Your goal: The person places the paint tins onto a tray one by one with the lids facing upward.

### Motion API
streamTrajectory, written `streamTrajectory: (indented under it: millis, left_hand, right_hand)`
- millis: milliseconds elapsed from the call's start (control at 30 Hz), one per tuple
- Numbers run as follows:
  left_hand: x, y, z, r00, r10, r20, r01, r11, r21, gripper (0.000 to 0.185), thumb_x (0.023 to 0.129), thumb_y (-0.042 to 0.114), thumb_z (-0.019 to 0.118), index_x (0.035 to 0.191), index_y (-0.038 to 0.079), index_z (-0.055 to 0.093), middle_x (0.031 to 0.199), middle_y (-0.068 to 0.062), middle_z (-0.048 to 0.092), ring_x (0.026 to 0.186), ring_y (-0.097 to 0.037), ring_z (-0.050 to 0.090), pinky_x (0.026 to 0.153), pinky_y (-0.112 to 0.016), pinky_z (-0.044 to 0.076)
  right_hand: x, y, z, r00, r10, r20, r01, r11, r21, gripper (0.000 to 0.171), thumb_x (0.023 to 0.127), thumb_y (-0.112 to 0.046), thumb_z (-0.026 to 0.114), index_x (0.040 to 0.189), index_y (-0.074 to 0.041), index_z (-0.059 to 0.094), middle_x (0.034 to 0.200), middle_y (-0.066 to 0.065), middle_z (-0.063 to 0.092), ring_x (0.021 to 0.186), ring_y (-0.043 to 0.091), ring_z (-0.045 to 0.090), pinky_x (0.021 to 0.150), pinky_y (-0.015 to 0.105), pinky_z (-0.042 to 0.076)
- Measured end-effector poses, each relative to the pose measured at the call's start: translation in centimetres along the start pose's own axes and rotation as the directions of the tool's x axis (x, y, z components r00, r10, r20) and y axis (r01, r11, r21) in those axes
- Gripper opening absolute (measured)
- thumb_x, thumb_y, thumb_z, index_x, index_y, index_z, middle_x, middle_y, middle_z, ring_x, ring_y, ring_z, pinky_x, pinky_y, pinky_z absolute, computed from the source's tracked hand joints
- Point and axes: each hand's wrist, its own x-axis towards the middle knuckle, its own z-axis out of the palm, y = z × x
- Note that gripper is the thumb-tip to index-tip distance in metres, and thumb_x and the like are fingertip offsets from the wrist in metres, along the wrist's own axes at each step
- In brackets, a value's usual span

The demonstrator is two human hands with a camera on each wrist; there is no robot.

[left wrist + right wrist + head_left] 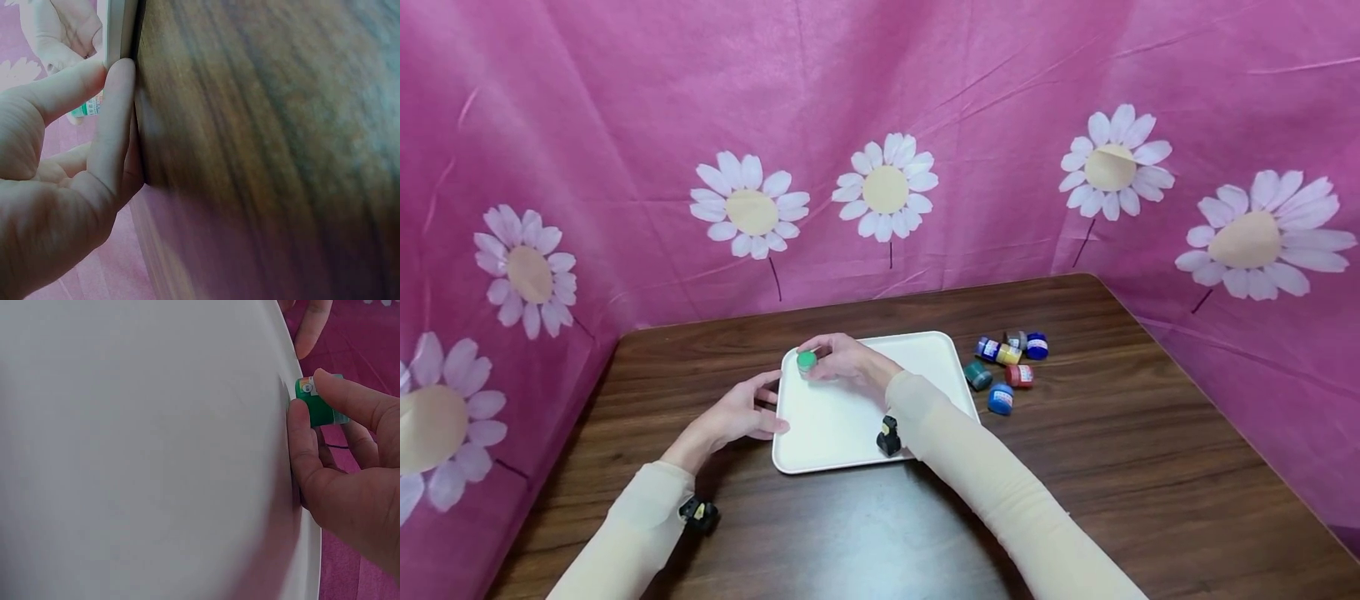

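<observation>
A white tray (831, 429) lies on the table. Over its far left corner, my right hand (850, 360) pinches a small paint jar (807, 362) with a green lid between thumb and fingers. The right wrist view shows the green jar (320, 407) upright at the tray's rim, part of its label visible past the thumb. At the tray's left edge is my left hand (741, 412). Its thumb and a finger (119, 100) hold the rim from two sides in the left wrist view.
Right of the tray stand and lie several paint jars, among them a red jar (1019, 376), a blue jar (1001, 398), a dark green jar (977, 375) and a yellow jar (1008, 355). A pink flowered curtain (820, 75) surrounds the wooden table (1150, 467).
</observation>
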Motion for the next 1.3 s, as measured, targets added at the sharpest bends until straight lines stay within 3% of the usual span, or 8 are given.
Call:
streamTrajectory:
  millis: [433, 1000, 1300]
  left_hand:
    - [-0.1, 0.0, 0.1, 1.0, -0.009, -0.002, 0.009, 1.0, 0.0, 0.095, 0.084, -0.009, 0.077, 0.159, 0.0, 0.021, 0.128, -0.03, 0.042, 0.091, -0.026, 0.068, 0.08, -0.045, 0.062]
    - [-0.1, 0.1, 0.2, 1.0, -0.014, 0.002, 0.014, 1.0, -0.013, 0.095, 0.084, -0.01, 0.076, 0.159, 0.0, 0.02, 0.127, -0.03, 0.042, 0.091, -0.026, 0.067, 0.081, -0.045, 0.062]
    - [0.1, 0.2, 0.1, 1.0, -0.023, -0.001, 0.023, 1.0, -0.009, 0.096, 0.083, -0.01, 0.077, 0.16, 0.0, 0.019, 0.128, -0.031, 0.042, 0.09, -0.026, 0.066, 0.081, -0.045, 0.062]
  right_hand:
    - [0.2, 0.1, 0.4, 1.0, 0.02, -0.014, -0.019, 1.0, 0.005, 0.049, 0.083, 0.013, 0.074, 0.129, -0.002, 0.066, 0.097, 0.007, 0.059, 0.087, 0.016, 0.06, 0.08, 0.027, 0.059]
    - [0.0, 0.2, 0.3, 0.998, 0.022, -0.055, -0.019, 0.999, 0.048, 0.051, 0.083, 0.013, 0.075, 0.131, 0.0, 0.062, 0.106, 0.01, 0.055, 0.092, 0.018, 0.06, 0.084, 0.029, 0.06]
    - [-1.0, 0.2, -0.6, 0.997, -0.07, 0.035, 0.071, 0.997, -0.015, 0.056, 0.089, 0.008, 0.069, 0.142, -0.002, 0.053, 0.119, 0.015, 0.059, 0.101, 0.02, 0.06, 0.088, 0.029, 0.058]
